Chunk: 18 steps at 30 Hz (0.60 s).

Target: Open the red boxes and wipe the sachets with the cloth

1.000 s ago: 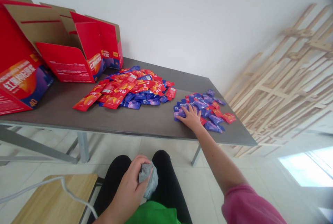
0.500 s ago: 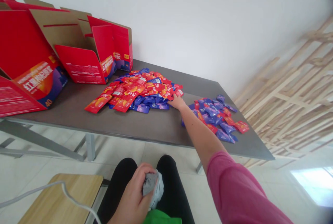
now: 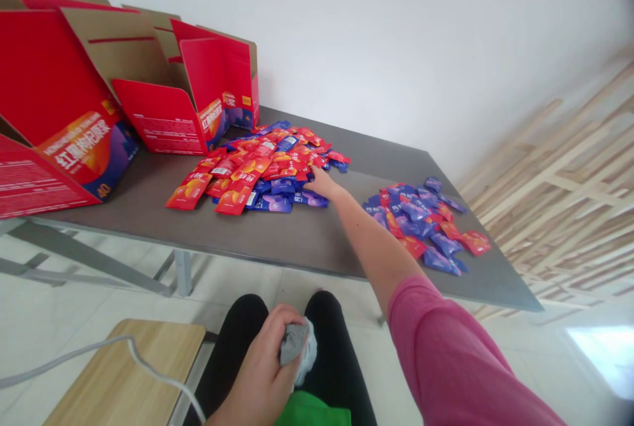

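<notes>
My right hand [image 3: 323, 183] reaches forward to the right side of a heaped pile of red and blue sachets [image 3: 260, 168] on the table. Its thumb and fingers look apart and touch the sachets, with the fingertips partly hidden among them. Low over my lap, my left hand [image 3: 270, 356] is closed around a crumpled grey and pale bundle [image 3: 293, 345], which looks like soft cloth or plastic. A smaller spread of blue and red sachets [image 3: 416, 218] lies on the table to the right of my right forearm.
Red cardboard boxes [image 3: 158, 119] with raised flaps stand along the left of the grey table [image 3: 208, 231]. Behind is a white wall; a wooden slatted structure [image 3: 569, 195] is at the right. A wooden stool [image 3: 133, 366] and a grey cable [image 3: 74, 353] are at lower left.
My right hand has moved left along the pile, away from the red sachets at its right end. My left hand keeps its hold on the bundle. The view has shifted slightly.
</notes>
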{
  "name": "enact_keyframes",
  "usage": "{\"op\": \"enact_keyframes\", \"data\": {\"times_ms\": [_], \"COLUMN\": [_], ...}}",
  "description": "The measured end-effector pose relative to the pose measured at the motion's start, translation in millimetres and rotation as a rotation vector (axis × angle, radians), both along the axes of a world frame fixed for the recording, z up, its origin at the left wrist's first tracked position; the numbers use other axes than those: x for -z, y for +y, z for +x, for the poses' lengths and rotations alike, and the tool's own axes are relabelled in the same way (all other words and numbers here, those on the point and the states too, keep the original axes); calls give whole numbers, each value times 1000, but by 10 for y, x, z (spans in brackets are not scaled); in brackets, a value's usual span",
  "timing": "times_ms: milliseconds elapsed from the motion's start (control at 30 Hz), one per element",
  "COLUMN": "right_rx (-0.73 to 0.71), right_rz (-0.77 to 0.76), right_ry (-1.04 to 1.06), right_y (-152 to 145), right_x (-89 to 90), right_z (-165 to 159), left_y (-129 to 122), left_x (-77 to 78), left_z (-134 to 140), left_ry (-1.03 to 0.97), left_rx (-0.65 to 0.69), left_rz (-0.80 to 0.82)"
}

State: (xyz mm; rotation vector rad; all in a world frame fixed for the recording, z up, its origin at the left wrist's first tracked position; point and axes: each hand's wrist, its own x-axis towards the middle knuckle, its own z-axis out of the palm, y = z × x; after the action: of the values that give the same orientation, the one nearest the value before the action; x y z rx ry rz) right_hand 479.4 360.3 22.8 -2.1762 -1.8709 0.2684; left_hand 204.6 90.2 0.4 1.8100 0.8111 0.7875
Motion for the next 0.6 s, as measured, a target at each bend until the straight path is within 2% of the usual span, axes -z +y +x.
{"op": "enact_keyframes", "data": {"times_ms": [100,233,300,400,500,600], "right_rx": [17,-80,-108,-64,-3,29], "right_rz": [-11,-29,-23,2,51,117], "right_ry": [-40,-58,-49,-20,48,148], "right_y": [-262,-717,-903,-1107,-1344,-1743], "right_x": [-43,24,64,54,-31,-110], "right_z": [10,-100,-163,-208,-238,-373], "left_y": [-24,-35,-26,-2,35,100], "left_x": [-23,-31,-26,-41,-132,-309], "left_z": [-22,-10,19,49,25,-6], "left_ry": [-6,-13,-1,-17,-103,-169], "left_rx": [-23,-77,-177,-362,-443,-476], "left_rz": [-11,-54,-134,-327,-436,-401]}}
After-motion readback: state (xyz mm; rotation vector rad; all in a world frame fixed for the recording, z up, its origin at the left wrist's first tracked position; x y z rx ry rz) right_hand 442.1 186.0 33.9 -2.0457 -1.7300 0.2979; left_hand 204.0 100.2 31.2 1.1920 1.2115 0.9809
